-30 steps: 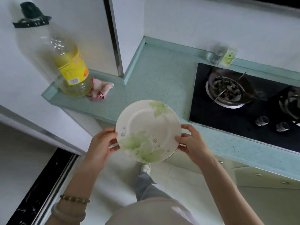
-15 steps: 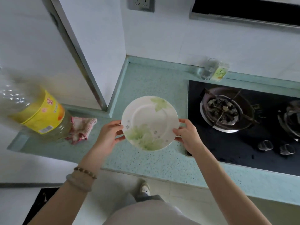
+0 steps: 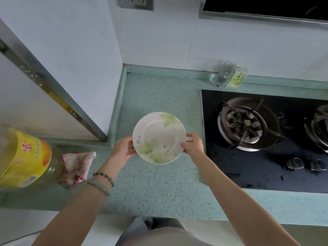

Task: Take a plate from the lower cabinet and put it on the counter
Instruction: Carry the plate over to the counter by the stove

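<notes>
Since a second ago, plate (image 3: 159, 137) has travelled from beyond the counter's front edge to over the counter (image 3: 159, 189), between the wall corner and the hob (image 3: 266, 166). Whether it touches the surface cannot be told; it appears slightly tilted.

One plate, white with green leaf print. Two hands on it: left hand (image 3: 122, 150) at its left rim, fingers curled under the edge; right hand (image 3: 193, 145) at its right rim, thumb on top, fingers pinching the edge. Both grip the plate.

Left wrist carries two bracelets (image 3: 102, 181) (one beaded, one pale bangle).

One oil bottle (image 3: 24, 157), yellow label, at the counter's left end. One pink cloth (image 3: 77, 167) just beside it, touching its base. One clear glass (image 3: 221, 77) at the back wall, next to a small green-labelled box (image 3: 237, 79).

Hob: two burners in view, one whole (image 3: 244, 126), one cut by the right frame edge. Two knobs (image 3: 307, 164) near its front. One wall socket (image 3: 135, 2) above.
</notes>
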`<state>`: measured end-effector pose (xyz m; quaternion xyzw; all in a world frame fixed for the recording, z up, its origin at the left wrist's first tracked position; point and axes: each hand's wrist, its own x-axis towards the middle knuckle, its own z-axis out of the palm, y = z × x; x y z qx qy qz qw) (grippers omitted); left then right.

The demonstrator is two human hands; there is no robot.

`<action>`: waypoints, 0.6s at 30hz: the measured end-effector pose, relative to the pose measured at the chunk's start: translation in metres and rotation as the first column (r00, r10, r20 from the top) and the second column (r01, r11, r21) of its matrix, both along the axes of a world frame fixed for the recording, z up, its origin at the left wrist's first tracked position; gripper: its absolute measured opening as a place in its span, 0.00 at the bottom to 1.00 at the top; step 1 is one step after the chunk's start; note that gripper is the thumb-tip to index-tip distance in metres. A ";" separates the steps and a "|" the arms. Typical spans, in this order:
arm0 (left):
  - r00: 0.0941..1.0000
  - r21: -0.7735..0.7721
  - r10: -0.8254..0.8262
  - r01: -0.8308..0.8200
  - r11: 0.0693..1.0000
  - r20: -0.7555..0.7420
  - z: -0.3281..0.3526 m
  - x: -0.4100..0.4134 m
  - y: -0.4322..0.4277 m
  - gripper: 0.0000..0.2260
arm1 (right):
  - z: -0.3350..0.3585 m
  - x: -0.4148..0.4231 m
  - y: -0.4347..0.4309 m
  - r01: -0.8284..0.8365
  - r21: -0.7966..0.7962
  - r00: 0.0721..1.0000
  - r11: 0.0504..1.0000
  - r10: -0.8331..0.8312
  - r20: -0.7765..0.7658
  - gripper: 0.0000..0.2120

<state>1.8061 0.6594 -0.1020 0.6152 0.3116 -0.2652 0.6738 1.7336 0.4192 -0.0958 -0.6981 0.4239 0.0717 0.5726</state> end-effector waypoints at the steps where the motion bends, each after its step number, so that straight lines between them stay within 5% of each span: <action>1: 1.000 0.002 -0.001 0.001 1.000 -0.012 -0.005 0.002 0.000 0.06 | -0.004 0.003 0.002 -0.006 -0.022 1.000 1.000 0.005 -0.017 0.19; 18: 0.997 0.050 -0.070 0.072 0.996 -0.031 -0.031 0.007 0.005 0.08 | -0.019 0.010 0.007 -0.080 -0.100 0.991 0.992 0.069 -0.114 0.19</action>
